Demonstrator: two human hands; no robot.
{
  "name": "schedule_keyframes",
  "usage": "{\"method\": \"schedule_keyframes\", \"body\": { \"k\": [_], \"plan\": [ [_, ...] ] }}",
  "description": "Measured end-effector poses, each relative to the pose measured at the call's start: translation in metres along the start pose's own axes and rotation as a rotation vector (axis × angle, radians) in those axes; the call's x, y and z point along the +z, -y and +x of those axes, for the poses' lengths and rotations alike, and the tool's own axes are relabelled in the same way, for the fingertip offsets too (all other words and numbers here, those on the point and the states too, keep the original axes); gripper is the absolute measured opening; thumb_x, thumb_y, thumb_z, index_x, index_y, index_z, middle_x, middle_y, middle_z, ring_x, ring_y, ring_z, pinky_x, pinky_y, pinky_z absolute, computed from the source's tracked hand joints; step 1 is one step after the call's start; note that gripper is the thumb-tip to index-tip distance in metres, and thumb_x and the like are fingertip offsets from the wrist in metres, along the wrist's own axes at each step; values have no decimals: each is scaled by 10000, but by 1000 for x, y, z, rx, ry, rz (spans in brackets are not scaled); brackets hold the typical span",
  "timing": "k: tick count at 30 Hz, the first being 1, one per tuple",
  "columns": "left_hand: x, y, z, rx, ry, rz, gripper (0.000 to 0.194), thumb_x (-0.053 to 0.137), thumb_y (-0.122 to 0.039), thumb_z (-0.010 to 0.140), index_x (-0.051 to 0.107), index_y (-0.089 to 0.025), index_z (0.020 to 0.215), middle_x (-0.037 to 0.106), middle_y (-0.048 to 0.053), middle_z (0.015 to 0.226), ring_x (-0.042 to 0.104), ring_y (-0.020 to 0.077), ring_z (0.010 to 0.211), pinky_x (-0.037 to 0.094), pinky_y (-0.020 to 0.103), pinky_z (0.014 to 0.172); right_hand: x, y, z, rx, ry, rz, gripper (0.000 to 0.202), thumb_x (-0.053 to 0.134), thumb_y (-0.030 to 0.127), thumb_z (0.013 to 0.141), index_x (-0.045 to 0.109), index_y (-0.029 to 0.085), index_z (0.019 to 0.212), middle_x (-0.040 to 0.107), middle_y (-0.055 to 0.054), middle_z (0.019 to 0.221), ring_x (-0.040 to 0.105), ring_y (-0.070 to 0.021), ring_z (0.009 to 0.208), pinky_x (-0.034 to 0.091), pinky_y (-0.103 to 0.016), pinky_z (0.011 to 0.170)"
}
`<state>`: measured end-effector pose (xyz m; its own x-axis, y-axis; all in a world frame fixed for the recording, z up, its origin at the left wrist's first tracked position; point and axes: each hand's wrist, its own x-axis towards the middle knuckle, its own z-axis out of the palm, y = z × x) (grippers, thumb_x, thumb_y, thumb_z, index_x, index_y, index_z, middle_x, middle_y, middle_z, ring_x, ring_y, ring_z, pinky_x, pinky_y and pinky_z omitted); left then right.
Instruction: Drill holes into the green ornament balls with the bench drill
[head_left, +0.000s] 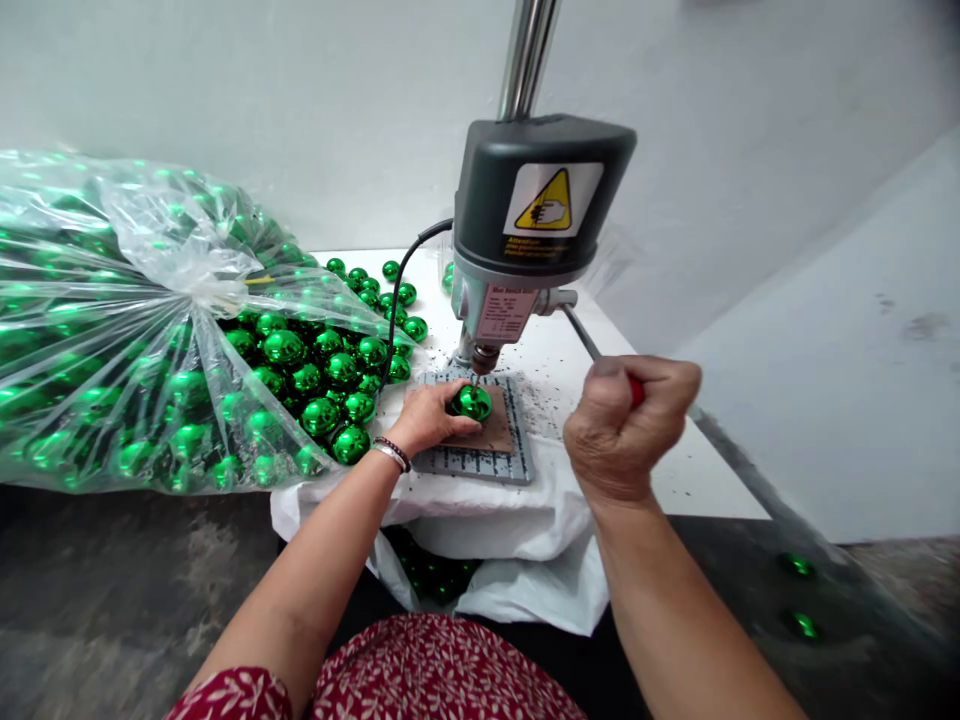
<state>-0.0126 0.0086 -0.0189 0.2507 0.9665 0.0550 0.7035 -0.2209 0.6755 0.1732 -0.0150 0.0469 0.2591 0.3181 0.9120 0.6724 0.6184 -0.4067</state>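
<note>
A shiny green ball rests on a brown board atop the ribbed grey base of a bench drill press. My left hand grips the ball from its left side, thumb in front. Just over the ball, the drill bit points down at its top; whether it has entered the ball I cannot tell. My right hand is closed around the red-tipped feed lever on the right of the drill. The fingers hide most of the lever's grip.
A large clear plastic bag full of green balls lies open on the left, several loose ones spilling beside the drill. Dark shavings dot the white table. More balls show in a white sack below. Two green balls lie on the floor.
</note>
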Motion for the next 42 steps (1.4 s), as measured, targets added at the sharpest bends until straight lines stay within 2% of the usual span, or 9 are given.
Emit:
{"method": "schedule_keyframes", "body": {
  "k": [5, 9, 12, 17, 19, 23, 28, 35, 42],
  "plan": [
    [1, -5, -1, -42, -28, -66, 471, 776, -356, 669, 672, -235, 1113, 733, 1, 965, 648, 221, 927, 484, 293, 823, 9, 10, 60, 128, 96, -1, 284, 489, 374, 896, 438, 134, 753, 393, 57, 611, 326, 4, 552, 272, -176, 552],
    [1, -14, -11, -78, -96, -112, 444, 754, -331, 691, 653, -188, 1099, 714, 38, 1002, 632, 215, 915, 488, 316, 835, 23, 16, 106, 299, 210, -41, 362, 473, 394, 909, 382, 136, 673, 398, 52, 620, 381, -7, 635, 324, -207, 666],
    [-6, -18, -29, -67, -83, -132, 446, 742, -332, 714, 640, -181, 1120, 708, 56, 1018, 633, 219, 918, 489, 336, 846, 31, 18, 115, 287, 173, 6, 379, 493, 408, 893, 370, 142, 654, 374, 61, 597, 387, -6, 633, 334, -225, 687],
    [-26, -18, -62, -5, 166, -90, 593, 801, -375, 681, 632, -190, 1218, 714, 96, 1086, 658, 251, 957, 506, 348, 860, 33, 23, 110, 334, 135, 97, 373, 534, 378, 862, 350, 152, 629, 366, 65, 591, 378, 2, 620, 330, -223, 676],
    [-34, -17, -63, -18, 179, -55, 659, 786, -417, 710, 596, -168, 1290, 708, 126, 1126, 670, 254, 948, 518, 339, 852, 33, 24, 109, 337, 127, 113, 375, 539, 391, 856, 353, 155, 634, 369, 66, 592, 376, 0, 618, 329, -225, 667],
    [-48, -15, -37, -46, 13, 246, 376, 507, -334, 939, 612, -149, 1249, 670, 145, 1214, 639, 250, 1104, 488, 329, 949, 32, 22, 109, 305, 122, 150, 366, 536, 425, 849, 391, 148, 659, 408, 71, 603, 387, 4, 611, 319, -222, 637],
    [-55, -17, 9, -314, -1, 686, 425, 302, -70, 922, 550, -83, 1266, 611, 221, 1245, 650, 293, 1103, 510, 398, 899, 33, 18, 107, 241, 120, 193, 327, 508, 390, 874, 405, 138, 692, 428, 74, 623, 380, 22, 600, 303, -195, 612],
    [-45, -15, 29, -426, 77, 763, 427, 277, -103, 935, 586, -71, 1227, 623, 269, 1191, 639, 325, 1123, 509, 399, 860, 31, 18, 108, 278, 154, 153, 242, 500, 249, 893, 379, 136, 716, 377, 69, 627, 321, 15, 595, 293, -184, 623],
    [-39, -4, 27, -423, 47, 765, 456, 377, -113, 886, 488, -108, 1328, 536, 252, 1309, 634, 312, 1130, 514, 371, 854, 32, 17, 106, 253, 134, 210, 286, 519, 324, 885, 377, 141, 717, 392, 72, 618, 327, 20, 589, 270, -162, 590]
  ]
}}
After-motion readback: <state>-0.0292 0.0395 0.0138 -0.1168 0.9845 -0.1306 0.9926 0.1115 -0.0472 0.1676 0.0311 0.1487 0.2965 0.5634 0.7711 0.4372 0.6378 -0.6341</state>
